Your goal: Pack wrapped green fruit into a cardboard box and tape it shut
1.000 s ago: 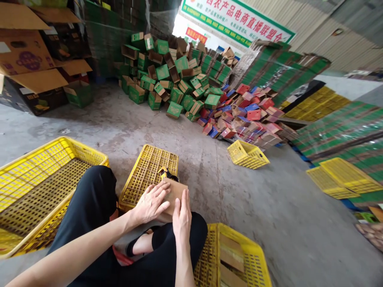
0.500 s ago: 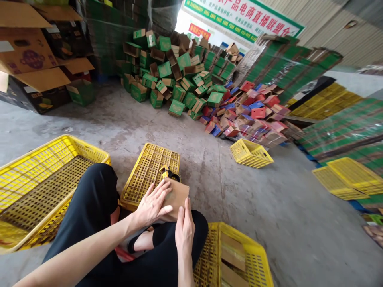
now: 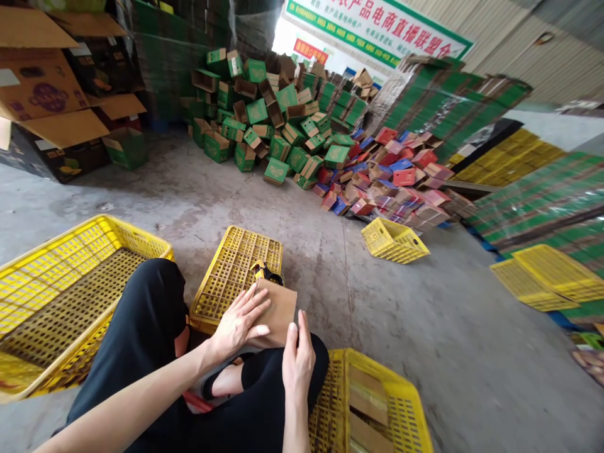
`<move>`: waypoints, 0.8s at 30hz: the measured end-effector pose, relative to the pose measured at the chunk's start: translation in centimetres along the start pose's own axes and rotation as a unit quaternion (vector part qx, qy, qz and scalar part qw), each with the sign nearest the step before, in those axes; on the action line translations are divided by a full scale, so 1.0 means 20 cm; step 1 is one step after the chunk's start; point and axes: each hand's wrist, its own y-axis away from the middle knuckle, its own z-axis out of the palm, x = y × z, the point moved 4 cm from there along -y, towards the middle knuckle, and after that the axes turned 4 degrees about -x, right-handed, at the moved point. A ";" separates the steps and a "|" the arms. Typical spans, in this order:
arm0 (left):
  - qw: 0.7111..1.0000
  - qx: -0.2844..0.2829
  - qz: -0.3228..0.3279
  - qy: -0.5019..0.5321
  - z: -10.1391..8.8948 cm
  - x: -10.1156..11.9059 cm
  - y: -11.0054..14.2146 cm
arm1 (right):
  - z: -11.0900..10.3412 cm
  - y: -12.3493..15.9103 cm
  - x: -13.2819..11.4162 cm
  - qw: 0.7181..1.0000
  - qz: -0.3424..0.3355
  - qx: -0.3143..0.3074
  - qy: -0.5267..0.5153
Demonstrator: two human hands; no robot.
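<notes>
A small brown cardboard box (image 3: 279,308) sits above my lap, its plain face turned up. My left hand (image 3: 238,322) lies flat across its left side with the fingers spread. Beside the box's right edge is my right hand (image 3: 299,358), fingers stretched and the thumb close to the edge; whether it touches is hard to tell. Just beyond the box, a yellow and black tool, perhaps a tape dispenser (image 3: 268,273), rests on an upturned yellow crate (image 3: 236,264). The underside of the box is hidden.
A large yellow crate (image 3: 94,251) stands at my left. On my right, another yellow crate (image 3: 408,402) contains brown cartons (image 3: 368,396). A small yellow crate (image 3: 395,240) is farther off, before heaps of green boxes (image 3: 278,148) and red and blue boxes (image 3: 403,177).
My right hand has shifted slightly right, away from the box's edge. My left hand stays flat on the box, and the view has moved a little.
</notes>
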 end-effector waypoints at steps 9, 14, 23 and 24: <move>0.992 -0.037 0.082 0.089 -0.02 -0.01 0.17 | 0.16 -0.01 -0.01 0.999 0.041 -0.029 -0.018; 0.972 -0.077 0.021 0.222 0.02 -0.08 0.41 | 0.13 -0.01 -0.01 0.994 0.076 -0.059 -0.041; 0.922 -0.025 -0.136 0.362 0.19 0.02 0.35 | 0.12 -0.03 0.03 0.979 0.161 -0.072 -0.105; 0.924 -0.011 -0.134 0.358 0.18 0.06 0.31 | 0.12 -0.02 0.05 0.977 0.167 -0.068 -0.112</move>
